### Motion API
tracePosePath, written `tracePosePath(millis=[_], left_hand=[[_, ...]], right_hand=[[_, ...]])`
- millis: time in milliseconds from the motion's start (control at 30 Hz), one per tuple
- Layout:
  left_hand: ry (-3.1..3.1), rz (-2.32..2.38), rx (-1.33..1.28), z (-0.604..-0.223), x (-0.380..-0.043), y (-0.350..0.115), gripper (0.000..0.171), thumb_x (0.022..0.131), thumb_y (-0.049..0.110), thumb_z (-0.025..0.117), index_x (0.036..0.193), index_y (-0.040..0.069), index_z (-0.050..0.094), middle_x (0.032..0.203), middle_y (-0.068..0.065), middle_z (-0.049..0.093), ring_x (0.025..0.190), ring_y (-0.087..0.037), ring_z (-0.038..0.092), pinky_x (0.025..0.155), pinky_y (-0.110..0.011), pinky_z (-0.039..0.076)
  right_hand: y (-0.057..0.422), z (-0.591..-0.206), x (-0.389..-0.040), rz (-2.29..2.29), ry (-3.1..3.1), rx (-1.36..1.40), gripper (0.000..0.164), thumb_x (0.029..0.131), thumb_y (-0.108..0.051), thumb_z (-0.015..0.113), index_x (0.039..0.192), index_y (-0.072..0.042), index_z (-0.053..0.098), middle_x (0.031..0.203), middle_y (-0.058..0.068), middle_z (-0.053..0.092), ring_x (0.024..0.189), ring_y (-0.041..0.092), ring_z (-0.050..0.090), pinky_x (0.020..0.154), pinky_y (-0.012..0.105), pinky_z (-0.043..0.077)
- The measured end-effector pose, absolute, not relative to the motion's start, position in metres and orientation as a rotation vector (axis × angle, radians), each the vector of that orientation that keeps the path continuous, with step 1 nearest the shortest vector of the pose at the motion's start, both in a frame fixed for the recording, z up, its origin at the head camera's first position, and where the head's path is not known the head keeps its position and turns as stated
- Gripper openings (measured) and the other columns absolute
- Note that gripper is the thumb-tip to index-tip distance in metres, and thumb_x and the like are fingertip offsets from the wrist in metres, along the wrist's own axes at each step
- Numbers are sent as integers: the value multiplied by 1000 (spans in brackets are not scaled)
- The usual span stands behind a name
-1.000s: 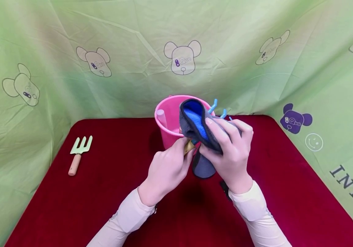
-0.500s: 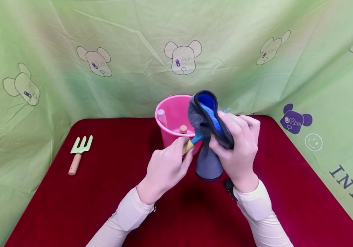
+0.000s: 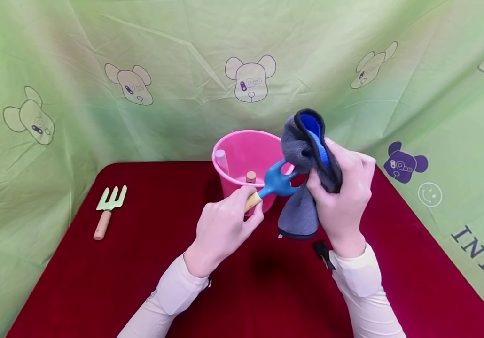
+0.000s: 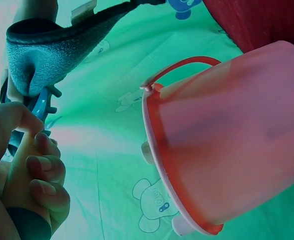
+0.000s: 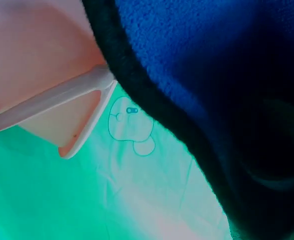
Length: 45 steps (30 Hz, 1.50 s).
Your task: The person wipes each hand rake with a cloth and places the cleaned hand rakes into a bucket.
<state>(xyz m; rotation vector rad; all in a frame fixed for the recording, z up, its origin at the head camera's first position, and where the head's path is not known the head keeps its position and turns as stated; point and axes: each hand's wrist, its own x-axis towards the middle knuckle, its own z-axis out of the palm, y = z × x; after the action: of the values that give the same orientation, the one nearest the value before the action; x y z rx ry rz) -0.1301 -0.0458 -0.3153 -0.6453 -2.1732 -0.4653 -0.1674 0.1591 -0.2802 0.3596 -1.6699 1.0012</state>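
Note:
My left hand (image 3: 227, 225) grips the wooden handle of a blue hand fork (image 3: 277, 180), whose tines point right and up. My right hand (image 3: 345, 197) pinches a grey cloth (image 3: 299, 211) with black edging and a bright blue inner side. The cloth is bunched at the fork's tines and hides the tips in the head view; its lower end hangs down. In the left wrist view the cloth (image 4: 51, 57) rises above the fork's blue head, and the left fingers (image 4: 49, 192) curl round the handle. Blue lining (image 5: 162, 55) fills much of the right wrist view.
A pink bucket (image 3: 246, 141) stands behind the hands, with a pale purple handle end (image 3: 221, 157) and a wooden handle end (image 3: 251, 177) inside. A pale green hand fork (image 3: 110, 209) lies on the red tablecloth (image 3: 153, 263) at the left. Green printed fabric hangs behind.
My right hand has moved right and up with the cloth, which has slid along the fork and uncovered its blue head. The left hand has shifted slightly left.

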Motion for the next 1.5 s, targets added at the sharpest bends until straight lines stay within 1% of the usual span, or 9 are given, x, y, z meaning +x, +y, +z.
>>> tracePosePath(millis=[200,467,733,900,1000,1100,1233,1333,1500], left_hand=[[-2182,-475,-639,-316,-130,-46,20,87,21,71,100,9,61,66,6,53,47,-4,36,42,-17,28],[-2231,-540,-622,-311,-129,-49,28,83,19,73,107,9,63,66,6,56,48,-5,37,42,-15,26],[-2422,-619,-613,-297,-124,-60,37,88,10,69,123,9,59,105,-6,54,57,-7,46,44,-17,36],[-2388,-697,-651,-286,-129,-66,37,93,5,69,128,6,58,118,-13,53,72,-15,60,58,-21,51],[-2334,-731,-649,-277,-137,-66,29,95,8,69,121,4,57,113,-13,53,75,-18,60,60,-24,53],[-2279,-734,-615,-268,-144,-62,24,94,14,72,111,4,59,108,-11,56,65,-16,57,54,-25,49],[-2234,-669,-574,-255,-156,-55,17,91,17,77,103,10,67,102,-5,64,54,-13,55,47,-26,43],[-2242,-632,-599,-248,-167,-49,9,92,15,75,99,13,70,96,-2,66,55,-10,59,47,-26,43],[-2308,-676,-681,-244,-186,-39,21,92,17,75,101,7,58,98,-7,58,58,-10,61,54,-23,47]], right_hand=[[164,-280,-169,1007,-1697,293,38,84,-23,73,119,-8,71,115,13,74,106,28,52,94,26,39],[171,-276,-172,953,-1658,228,36,84,-19,73,118,-8,73,114,14,75,103,43,57,97,32,35],[171,-272,-169,951,-1620,171,36,82,-20,72,116,-8,74,111,13,76,99,43,56,95,30,36],[170,-271,-169,956,-1622,183,35,83,-19,72,116,-8,74,111,14,76,99,44,55,95,29,36],[169,-271,-168,959,-1622,189,35,83,-19,72,116,-8,74,112,14,76,99,44,55,95,29,36],[169,-270,-168,958,-1622,190,36,83,-20,72,116,-8,74,112,14,76,99,44,55,95,29,36],[169,-270,-167,953,-1616,181,36,82,-21,72,116,-7,74,111,14,76,98,44,55,95,30,36],[169,-270,-167,949,-1613,177,36,82,-21,72,116,-7,74,110,14,76,98,44,55,95,30,37],[169,-269,-167,948,-1616,183,35,82,-20,73,115,-8,74,111,13,76,98,44,55,94,30,37]])
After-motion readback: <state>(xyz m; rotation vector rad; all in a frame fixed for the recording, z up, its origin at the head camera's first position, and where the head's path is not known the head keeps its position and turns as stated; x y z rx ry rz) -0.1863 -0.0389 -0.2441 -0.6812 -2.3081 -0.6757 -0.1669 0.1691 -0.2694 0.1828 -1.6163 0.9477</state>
